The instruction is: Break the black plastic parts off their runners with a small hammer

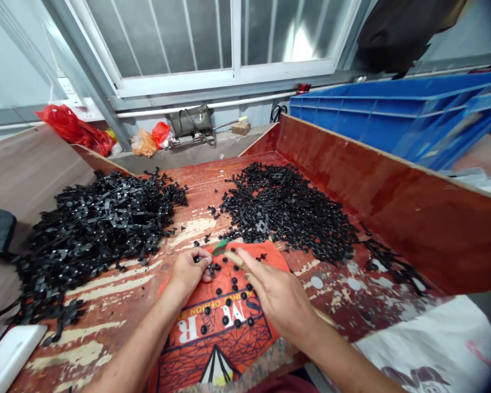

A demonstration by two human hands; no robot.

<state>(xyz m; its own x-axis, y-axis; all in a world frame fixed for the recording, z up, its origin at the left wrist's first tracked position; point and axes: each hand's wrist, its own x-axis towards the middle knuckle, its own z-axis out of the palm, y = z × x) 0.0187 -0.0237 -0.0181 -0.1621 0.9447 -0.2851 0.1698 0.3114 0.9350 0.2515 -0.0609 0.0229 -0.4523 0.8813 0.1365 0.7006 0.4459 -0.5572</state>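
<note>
My left hand [191, 270] is closed in a pinch on a small black plastic part [214, 268]. My right hand [280, 295] is wrapped round a slim tool with a pale, wood-like handle [231, 255]. A green and dark end [220, 247] shows just ahead of that handle, close to the left fingertips; whether it is a blade I cannot tell. Under both hands lies an orange printed cloth [225, 349]. Several round black pieces [226, 320] are scattered over the cloth.
A big heap of black plastic parts [118, 213] lies left, another heap [290, 210] right of centre. A red-brown board [372, 202] walls the table's right side, with a blue crate [393, 114] beyond. A white object [18, 357] sits front left, a white bag [437, 344] front right.
</note>
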